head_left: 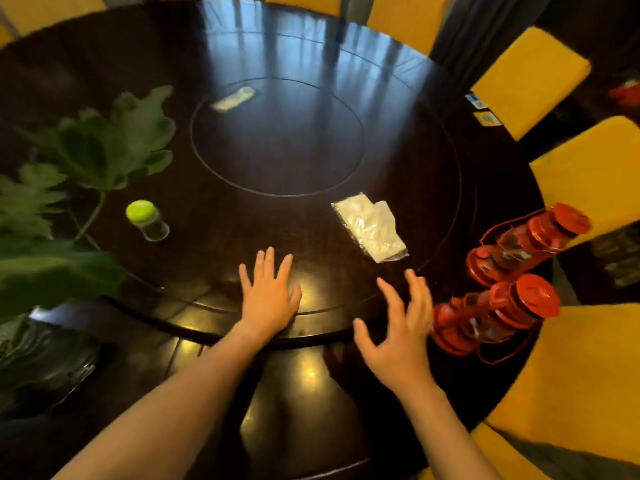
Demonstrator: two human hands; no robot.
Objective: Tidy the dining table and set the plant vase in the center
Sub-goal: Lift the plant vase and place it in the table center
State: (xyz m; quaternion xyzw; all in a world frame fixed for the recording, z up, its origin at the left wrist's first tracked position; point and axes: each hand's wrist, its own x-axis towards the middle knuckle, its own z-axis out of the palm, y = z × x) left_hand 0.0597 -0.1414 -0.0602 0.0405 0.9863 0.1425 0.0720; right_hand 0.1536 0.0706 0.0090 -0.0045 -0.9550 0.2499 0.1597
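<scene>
Both bare forearms reach over the dark counter (311, 140), left hand (268, 292) flat and empty, right hand (398, 334) spread empty; the plant vase (48, 348) stands far left at the rim, nearer the left hand.

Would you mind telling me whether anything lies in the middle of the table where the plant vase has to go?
Yes. A small flat packet lies on the far-left edge of the inner circle; the rest of the circle looks bare. The plant vase stands at the table's near-left edge.
</scene>
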